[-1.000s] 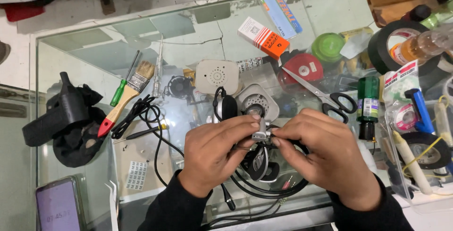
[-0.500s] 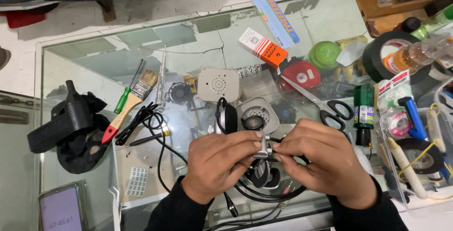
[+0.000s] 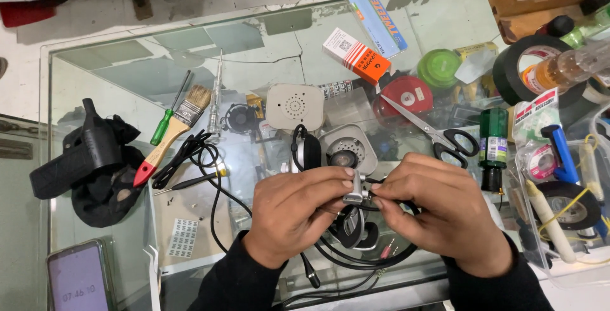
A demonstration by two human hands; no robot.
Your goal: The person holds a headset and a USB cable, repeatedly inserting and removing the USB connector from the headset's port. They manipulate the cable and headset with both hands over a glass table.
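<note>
Both my hands meet over the near middle of a glass-topped table (image 3: pixel 127 69). Between the fingertips of my left hand (image 3: pixel 298 212) and my right hand (image 3: pixel 438 212) is a small silver metal part (image 3: pixel 356 190) of a headset. Its black earpad (image 3: pixel 310 152) sticks up just beyond my left fingers. Black cables (image 3: pixel 356 263) loop under my palms. A grey round-faced casing (image 3: pixel 346 149) lies right behind the hands, and a beige speaker cover (image 3: pixel 294 106) lies beyond it.
Left: a paintbrush with a red handle tip (image 3: pixel 171 136), a green screwdriver (image 3: pixel 168 120), a black bundle (image 3: pixel 89 165), a phone (image 3: pixel 79 279). Right: scissors (image 3: pixel 438 136), a green bottle (image 3: pixel 492 149), black tape rolls (image 3: pixel 527 69), a red tin (image 3: pixel 406 95), an orange-white box (image 3: pixel 356 57).
My hands stay pressed on the silver part, with only small finger shifts. The camera view has drifted slightly, so the table's objects sit a little differently in the frame.
</note>
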